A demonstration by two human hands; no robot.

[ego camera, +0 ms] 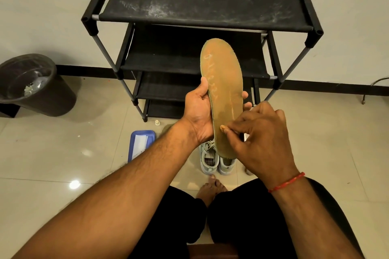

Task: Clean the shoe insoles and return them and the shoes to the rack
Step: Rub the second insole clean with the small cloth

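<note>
My left hand grips a worn tan insole round its middle and holds it upright in front of the black shoe rack. The fingers of my right hand are curled, and its thumb tip presses on the insole's lower part; I cannot tell whether it holds something small. Below the insole, a pair of pale green sneakers stands on the floor, partly hidden by my hands.
A dark waste bin with scraps inside stands at the left by the wall. A blue tray holding white paper lies on the tiled floor beside the sneakers. A small white cap lies near the rack's foot. My bare foot is below the sneakers.
</note>
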